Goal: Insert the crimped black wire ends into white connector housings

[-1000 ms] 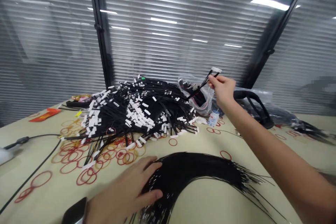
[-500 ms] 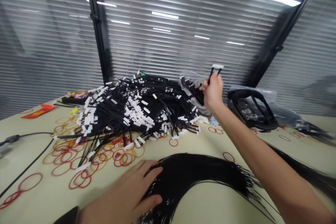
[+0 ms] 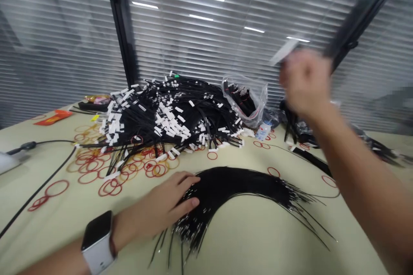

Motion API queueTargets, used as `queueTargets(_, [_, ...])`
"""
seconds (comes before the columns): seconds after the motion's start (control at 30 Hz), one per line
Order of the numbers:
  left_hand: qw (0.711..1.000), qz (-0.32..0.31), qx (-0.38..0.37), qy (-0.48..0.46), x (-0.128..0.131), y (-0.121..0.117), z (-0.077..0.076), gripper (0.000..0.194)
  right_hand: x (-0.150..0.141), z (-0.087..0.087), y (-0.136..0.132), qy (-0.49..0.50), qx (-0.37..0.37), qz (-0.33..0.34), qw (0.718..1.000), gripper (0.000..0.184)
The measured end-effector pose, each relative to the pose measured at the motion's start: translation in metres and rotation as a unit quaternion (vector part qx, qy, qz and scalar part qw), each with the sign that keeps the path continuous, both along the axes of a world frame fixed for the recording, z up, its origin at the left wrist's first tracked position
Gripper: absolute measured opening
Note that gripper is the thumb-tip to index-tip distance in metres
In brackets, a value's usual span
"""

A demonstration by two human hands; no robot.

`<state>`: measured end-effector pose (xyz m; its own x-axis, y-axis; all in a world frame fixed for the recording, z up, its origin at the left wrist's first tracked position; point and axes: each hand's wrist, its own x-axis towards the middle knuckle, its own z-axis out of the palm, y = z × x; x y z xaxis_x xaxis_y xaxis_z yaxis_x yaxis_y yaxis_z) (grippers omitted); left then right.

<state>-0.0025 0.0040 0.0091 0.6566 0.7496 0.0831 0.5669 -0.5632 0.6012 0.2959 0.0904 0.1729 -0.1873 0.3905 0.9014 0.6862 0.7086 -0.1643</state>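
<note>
Black wire bundle (image 3: 235, 184) under open left hand (image 3: 155, 206), fingers (image 3: 183, 181) spread; right hand (image 3: 305, 81) swung higher, blurred, closed around white connector (image 3: 284, 50).

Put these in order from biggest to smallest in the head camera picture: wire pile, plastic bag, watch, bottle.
1. Wire pile
2. Plastic bag
3. Watch and bottle: the watch looks bigger, but it is much nearer the camera, so I can't surely rank these two.
</note>
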Motion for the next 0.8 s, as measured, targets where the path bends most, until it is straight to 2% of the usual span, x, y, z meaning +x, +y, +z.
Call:
queueTargets(0.07, [0.999,0.027,-0.014,-0.04,0.0,0.003,-0.002,0.043,-0.026,-0.042,0.003,-0.123,-0.082,0.027,0.989,0.038])
queueTargets(0.17, [0.981,0.118,-0.028,-0.152,-0.002,0.016,-0.007,0.047,-0.062,-0.103,0.002,-0.254,-0.172,0.08,0.948,0.032])
queueTargets(0.23, [0.973,0.136,-0.048,-0.179,-0.005,0.026,-0.01,0.049,-0.081,-0.133,0.0,-0.294,-0.205,0.102,0.928,0.028])
queueTargets(0.3, [0.968,0.143,-0.071,-0.191,-0.008,0.034,-0.014,0.048,-0.095,-0.153,-0.002,-0.316,-0.226,0.121,0.914,0.026])
queueTargets(0.37, [0.965,0.149,-0.083,-0.197,-0.009,0.04,-0.016,0.038,-0.104,-0.163,-0.004,-0.326,-0.236,0.133,0.906,0.026])
queueTargets(0.47, [0.965,0.15,-0.089,-0.196,-0.01,0.044,-0.016,0.018,-0.111,-0.16,-0.017,-0.314,-0.23,0.121,0.913,0.024])
queueTargets(0.57, [0.963,0.157,-0.094,-0.196,-0.009,0.044,-0.015,0.018,-0.112,-0.147,-0.052,-0.29,-0.21,0.1,0.928,0.029])
queueTargets(0.6, [0.963,0.161,-0.095,-0.196,-0.009,0.044,-0.014,0.018,-0.112,-0.144,-0.069,-0.299,-0.21,0.116,0.924,0.026])
queueTargets(0.67, [0.961,0.168,-0.098,-0.197,-0.009,0.043,-0.014,0.019,-0.11,-0.142,-0.102,-0.331,-0.207,0.183,0.902,0.019])
queueTargets(0.7, [0.961,0.169,-0.1,-0.197,-0.008,0.042,-0.015,0.02,-0.108,-0.144,-0.117,-0.354,-0.156,0.25,0.888,0.015])
queueTargets(0.73, [0.96,0.17,-0.101,-0.198,-0.008,0.042,-0.015,0.019,-0.107,-0.148,-0.13,-0.373,-0.123,0.279,0.876,0.016])
queueTargets(0.8, [0.96,0.168,-0.101,-0.2,-0.008,0.041,-0.016,0.018,-0.107,-0.162,-0.145,-0.413,-0.138,0.321,0.841,0.01])
